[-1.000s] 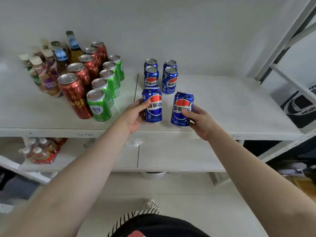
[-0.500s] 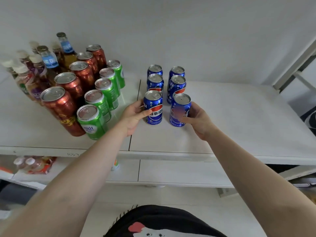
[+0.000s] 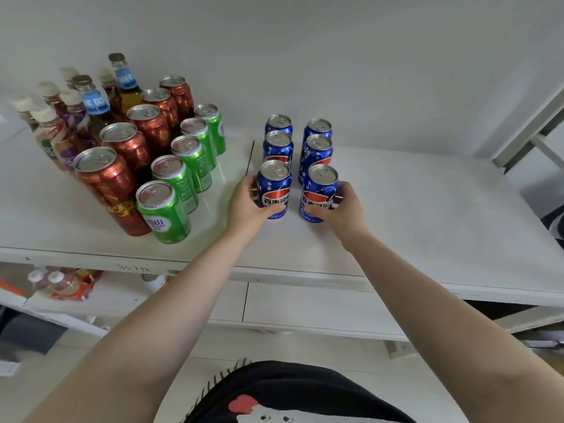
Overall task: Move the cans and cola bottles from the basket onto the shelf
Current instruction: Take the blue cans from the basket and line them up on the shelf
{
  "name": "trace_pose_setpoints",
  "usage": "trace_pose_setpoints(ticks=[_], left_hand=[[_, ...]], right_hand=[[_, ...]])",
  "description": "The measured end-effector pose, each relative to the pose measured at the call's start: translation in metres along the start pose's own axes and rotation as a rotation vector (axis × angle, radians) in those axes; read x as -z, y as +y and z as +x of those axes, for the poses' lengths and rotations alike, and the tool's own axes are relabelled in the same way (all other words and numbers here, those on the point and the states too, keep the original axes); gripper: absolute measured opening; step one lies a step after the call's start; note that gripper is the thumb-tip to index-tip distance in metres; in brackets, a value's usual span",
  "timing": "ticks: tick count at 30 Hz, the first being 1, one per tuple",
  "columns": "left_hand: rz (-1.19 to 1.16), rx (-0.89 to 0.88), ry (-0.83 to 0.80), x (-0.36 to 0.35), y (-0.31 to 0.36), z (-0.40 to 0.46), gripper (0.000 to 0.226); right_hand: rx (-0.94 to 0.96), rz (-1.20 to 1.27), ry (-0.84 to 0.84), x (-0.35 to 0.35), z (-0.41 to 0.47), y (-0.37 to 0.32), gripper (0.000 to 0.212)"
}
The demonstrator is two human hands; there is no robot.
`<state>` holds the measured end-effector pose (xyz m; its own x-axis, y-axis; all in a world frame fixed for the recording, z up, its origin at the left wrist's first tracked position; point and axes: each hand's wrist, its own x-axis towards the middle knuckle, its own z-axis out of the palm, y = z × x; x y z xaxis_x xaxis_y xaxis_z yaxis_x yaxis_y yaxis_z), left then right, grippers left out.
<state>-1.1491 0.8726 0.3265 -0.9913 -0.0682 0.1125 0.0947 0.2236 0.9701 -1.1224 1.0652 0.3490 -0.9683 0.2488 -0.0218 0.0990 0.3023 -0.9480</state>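
cans fill the shelf (image 3: 427, 209) from the left: red cans (image 3: 103, 175), green cans (image 3: 163, 209), then blue cola cans in two rows. her left hand (image 3: 247, 203) grips the front-left blue can (image 3: 273, 190), right hand (image 3: 343, 207) grips the front-right one (image 3: 319, 193). basket out of sight, so what's left i can't tell.

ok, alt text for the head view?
Left hand and right hand each grip a front blue can standing on a white shelf, with four more blue cans behind and red cans, green cans and bottles left.
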Motion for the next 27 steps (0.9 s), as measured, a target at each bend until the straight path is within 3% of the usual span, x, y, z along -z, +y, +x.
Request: trace_pose_setpoints(ticks=[27], left_hand=[[-0.026, 0.016, -0.085, 0.008, 0.000, 0.033, 0.058]], right_hand=[[-0.027, -0.059, -0.038, -0.001, 0.033, -0.011, 0.055]])
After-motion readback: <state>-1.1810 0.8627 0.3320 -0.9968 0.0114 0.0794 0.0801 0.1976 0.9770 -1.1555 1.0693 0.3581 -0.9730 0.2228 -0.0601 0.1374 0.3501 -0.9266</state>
